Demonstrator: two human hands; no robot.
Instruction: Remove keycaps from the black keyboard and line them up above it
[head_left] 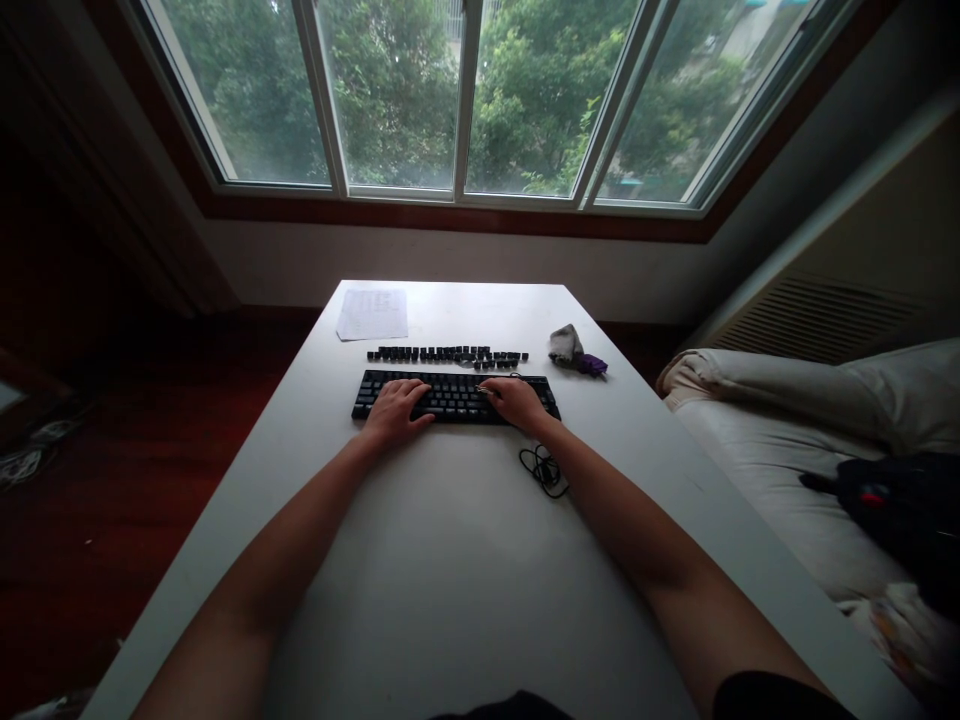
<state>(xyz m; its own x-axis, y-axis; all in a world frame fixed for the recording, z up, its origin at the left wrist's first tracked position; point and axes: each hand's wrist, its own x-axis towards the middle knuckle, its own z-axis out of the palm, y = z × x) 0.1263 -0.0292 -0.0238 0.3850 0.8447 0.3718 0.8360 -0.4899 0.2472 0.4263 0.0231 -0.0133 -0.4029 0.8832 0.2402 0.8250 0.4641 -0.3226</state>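
Observation:
A black keyboard (450,408) lies on the white table, its long side facing me. My left hand (396,408) rests on its left part, fingers stretched out over the keys and thumb near the front edge. On the right part, my right hand (516,402) is closed, pinching a small thin metal tool (485,390) whose tip is at the keys. The tool's exact kind is too small to make out. Just behind the keyboard, several loose black keycaps (427,353) stand in a long row, with a shorter row at the right.
A coiled black cable (544,470) lies beside my right forearm. Printed paper (373,314) sits at the table's far left, and a grey and purple cloth (574,352) at the far right. Beyond the white table (465,600) are a window and, on the right, a couch (750,430).

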